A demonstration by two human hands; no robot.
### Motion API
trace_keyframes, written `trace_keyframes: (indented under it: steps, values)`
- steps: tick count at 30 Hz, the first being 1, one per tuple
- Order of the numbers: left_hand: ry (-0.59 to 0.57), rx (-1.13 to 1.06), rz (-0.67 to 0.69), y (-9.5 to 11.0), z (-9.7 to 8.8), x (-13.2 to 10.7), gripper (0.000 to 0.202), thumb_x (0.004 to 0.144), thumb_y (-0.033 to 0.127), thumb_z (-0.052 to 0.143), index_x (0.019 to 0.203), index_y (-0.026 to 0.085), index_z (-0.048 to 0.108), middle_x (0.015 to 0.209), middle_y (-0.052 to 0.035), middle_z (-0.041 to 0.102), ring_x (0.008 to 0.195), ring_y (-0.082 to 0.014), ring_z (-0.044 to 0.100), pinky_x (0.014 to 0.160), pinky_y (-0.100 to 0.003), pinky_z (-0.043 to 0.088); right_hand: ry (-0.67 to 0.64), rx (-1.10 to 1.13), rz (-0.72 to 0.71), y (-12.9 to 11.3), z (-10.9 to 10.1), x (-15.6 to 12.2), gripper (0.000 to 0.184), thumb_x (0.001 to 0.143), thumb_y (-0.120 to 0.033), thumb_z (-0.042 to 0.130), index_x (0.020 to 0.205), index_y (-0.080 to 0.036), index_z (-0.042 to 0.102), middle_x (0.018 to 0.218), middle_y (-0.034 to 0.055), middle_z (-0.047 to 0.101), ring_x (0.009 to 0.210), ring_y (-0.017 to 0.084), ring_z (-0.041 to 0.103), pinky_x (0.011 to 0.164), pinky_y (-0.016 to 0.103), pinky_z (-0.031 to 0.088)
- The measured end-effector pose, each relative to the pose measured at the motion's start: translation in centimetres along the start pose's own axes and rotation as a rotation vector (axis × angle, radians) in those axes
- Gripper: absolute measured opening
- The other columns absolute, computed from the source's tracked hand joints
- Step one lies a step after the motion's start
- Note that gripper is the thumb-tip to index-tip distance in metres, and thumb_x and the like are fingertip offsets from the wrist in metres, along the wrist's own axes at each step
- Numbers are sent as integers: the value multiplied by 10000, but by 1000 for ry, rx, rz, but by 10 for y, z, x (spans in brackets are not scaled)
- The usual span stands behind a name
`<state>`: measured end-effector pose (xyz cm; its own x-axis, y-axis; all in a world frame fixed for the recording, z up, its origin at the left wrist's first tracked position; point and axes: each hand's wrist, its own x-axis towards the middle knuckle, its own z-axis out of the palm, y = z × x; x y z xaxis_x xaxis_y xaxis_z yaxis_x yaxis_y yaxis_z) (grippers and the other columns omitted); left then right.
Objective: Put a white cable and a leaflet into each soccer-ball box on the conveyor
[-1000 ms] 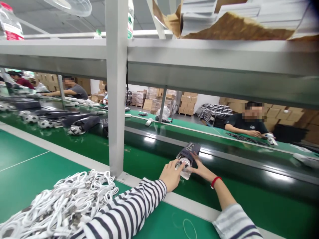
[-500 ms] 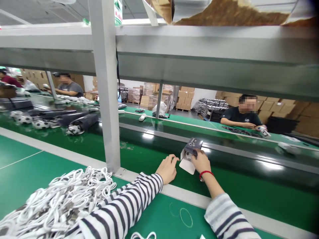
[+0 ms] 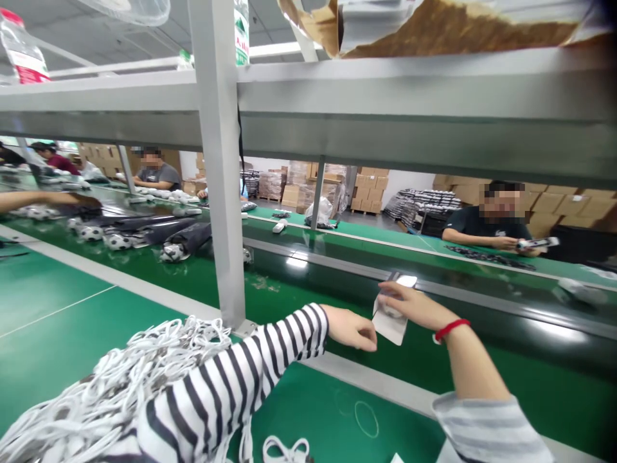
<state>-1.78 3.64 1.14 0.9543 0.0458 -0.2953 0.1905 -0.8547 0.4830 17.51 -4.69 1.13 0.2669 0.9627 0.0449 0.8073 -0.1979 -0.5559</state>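
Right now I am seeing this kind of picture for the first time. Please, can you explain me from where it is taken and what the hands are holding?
A camera worn on a person's head took this picture, so you look down at their own bare hands. The right hand, with a red band on the wrist, holds a flat white card. The left hand is close beside it. A heap of white cables lies on the green bench. Across the belt, a co-worker holds a small white item.
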Motion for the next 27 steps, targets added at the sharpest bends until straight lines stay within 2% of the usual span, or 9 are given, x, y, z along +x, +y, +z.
trace_keyframes:
  steps: [2, 4, 7, 9, 12, 16, 19, 22, 27]
  values:
    - [-127, 199, -18, 21, 7, -27, 441, 814, 538, 529, 1055, 178, 612, 955, -72, 652, 857, -232, 617, 761, -324, 469, -118, 62, -118, -29, -13, -23, 605, 843, -542, 468, 1337, -194, 449, 1336, 101, 521, 1211, 260, 490, 1000, 376, 416]
    - [-144, 349, -100, 35, 32, -58, 640, 674, 641, 623, 1120, 184, 596, 960, -122, 644, 765, -287, 626, 652, -361, 474, -243, 60, -216, -57, -21, -49, 620, 838, -575, 482, 1357, -238, 439, 1390, 65, 472, 1250, 267, 449, 1023, 386, 400]
    - [-129, 470, -233, 42, 81, -102, 735, 583, 534, 752, 1217, 244, 521, 1060, -138, 608, 719, -317, 634, 557, -354, 461, -388, 17, -325, -87, -27, -83, 584, 835, -575, 509, 1355, -315, 457, 1381, 26, 488, 1246, 297, 452, 1027, 429, 399]
    - [-98, 492, -281, 41, 103, -123, 644, 651, 453, 745, 1212, 256, 499, 1042, -110, 610, 703, -293, 640, 524, -319, 451, -407, -9, -378, -97, -28, -97, 563, 832, -566, 522, 1348, -351, 465, 1358, 11, 513, 1223, 314, 475, 1017, 456, 407]
    - [10, 445, -196, 41, 109, -139, 371, 797, 324, 631, 1137, 234, 513, 968, -62, 619, 667, -223, 637, 522, -278, 441, -403, -19, -436, -106, -27, -106, 549, 834, -546, 530, 1344, -353, 475, 1336, 9, 535, 1192, 319, 504, 988, 454, 432]
    - [91, 294, -89, 54, 100, -125, 385, 842, 206, 474, 1223, 258, 463, 1047, -62, 604, 756, -213, 645, 643, -292, 487, -466, -15, -553, -122, -12, -101, 525, 865, -503, 503, 1333, -264, 502, 1274, 51, 584, 1136, 276, 546, 943, 384, 456]
    - [119, 101, -130, 66, 105, -99, 498, 856, 534, 438, 1240, 221, 490, 1043, -95, 626, 842, -278, 639, 736, -377, 503, -538, -37, -621, -136, 8, -94, 500, 875, -443, 504, 1321, -216, 507, 1230, 79, 611, 1093, 250, 570, 911, 347, 461]
    - [155, 41, -180, 68, 119, -76, 812, 665, 790, 492, 1143, 139, 577, 1005, -149, 646, 849, -325, 629, 721, -402, 503, -598, -63, -644, -144, 27, -89, 487, 869, -418, 507, 1304, -201, 522, 1204, 97, 626, 1068, 259, 586, 873, 346, 469]
    - [170, -57, -163, 55, 130, -66, 498, 753, 615, 586, 1024, 201, 645, 901, -54, 690, 803, -229, 647, 648, -279, 485, -661, -73, -626, -141, 46, -83, 480, 863, -416, 503, 1289, -198, 536, 1187, 100, 633, 1072, 269, 580, 859, 357, 466]
